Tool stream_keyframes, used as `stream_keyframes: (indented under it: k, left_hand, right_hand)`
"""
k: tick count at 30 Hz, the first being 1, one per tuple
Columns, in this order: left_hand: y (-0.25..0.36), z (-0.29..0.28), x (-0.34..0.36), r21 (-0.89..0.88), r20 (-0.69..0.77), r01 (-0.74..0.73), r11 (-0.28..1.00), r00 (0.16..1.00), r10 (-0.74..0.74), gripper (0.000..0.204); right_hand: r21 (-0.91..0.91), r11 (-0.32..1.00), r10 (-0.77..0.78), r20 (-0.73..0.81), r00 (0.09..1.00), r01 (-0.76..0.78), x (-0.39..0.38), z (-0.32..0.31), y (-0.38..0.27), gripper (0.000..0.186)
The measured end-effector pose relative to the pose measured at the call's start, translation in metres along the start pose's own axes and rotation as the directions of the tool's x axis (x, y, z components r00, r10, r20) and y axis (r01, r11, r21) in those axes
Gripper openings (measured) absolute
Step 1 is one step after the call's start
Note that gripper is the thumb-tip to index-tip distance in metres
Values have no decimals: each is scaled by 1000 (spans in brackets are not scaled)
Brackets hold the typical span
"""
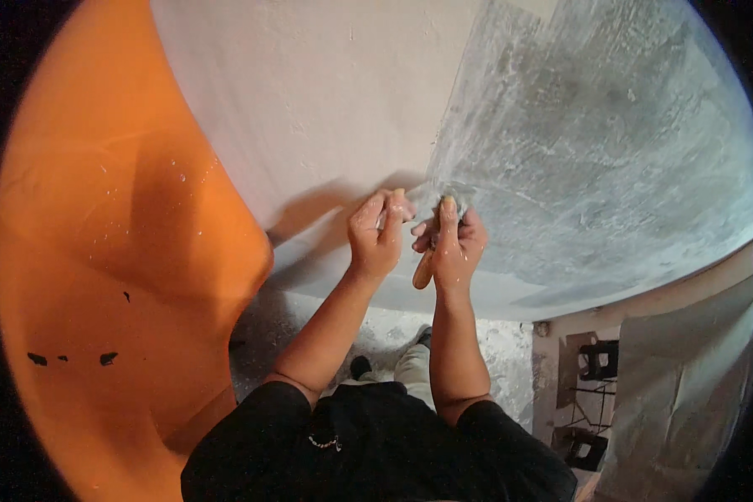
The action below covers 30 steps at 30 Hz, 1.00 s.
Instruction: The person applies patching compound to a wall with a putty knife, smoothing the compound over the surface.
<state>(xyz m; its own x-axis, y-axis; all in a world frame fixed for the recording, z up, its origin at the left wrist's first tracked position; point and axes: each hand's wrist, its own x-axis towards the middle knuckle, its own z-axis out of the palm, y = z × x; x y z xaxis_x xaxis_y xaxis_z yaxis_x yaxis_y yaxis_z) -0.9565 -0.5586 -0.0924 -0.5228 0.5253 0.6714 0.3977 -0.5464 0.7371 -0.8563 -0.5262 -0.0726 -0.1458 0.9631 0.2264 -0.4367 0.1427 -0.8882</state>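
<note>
My right hand (453,241) is closed round a putty knife with a wooden handle (423,271). The handle's end sticks out below my fingers, and my thumb lies up along the tool toward its grey blade, which is hard to tell from the wall behind. Close beside it on the left, my left hand (380,227) has its fingers curled in and its thumb raised; whether anything is pinched there I cannot make out. White smears and specks mark both hands. In front of them stands a wall with a pale smooth part (326,92) and a grey, streaky part (577,159).
An orange surface (100,217) with white specks and dark chips fills the left side. Below lies a white-spattered floor (510,360) with my feet on it. Dark bracket-like objects (598,360) and a greyish sheet (686,376) are at the lower right.
</note>
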Motion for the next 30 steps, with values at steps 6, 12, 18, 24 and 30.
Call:
stream_keyframes:
  k: [6,12,18,24,30]
  left_hand:
    - [16,10,12,-79,250,465,882,865,-434,23]
    - [5,16,19,-146,159,285,947,952,-262,23]
    - [0,10,41,346,10,-430,834,891,455,34]
    - [-6,15,76,771,287,-468,431,861,420,69]
    - [-56,-19,35,579,740,-765,282,638,212,70]
  right_hand:
    - [-92,994,-50,71,996,57,11,0,2,28]
    - [-131,985,-105,45,993,110,19,7,9,28]
    - [19,998,-56,-19,998,57,15,-4,1,29]
    - [43,999,1,-22,1000,-1,13,-14,3,32]
    - [97,995,-26,-20,999,28,1,-9,-10,32]
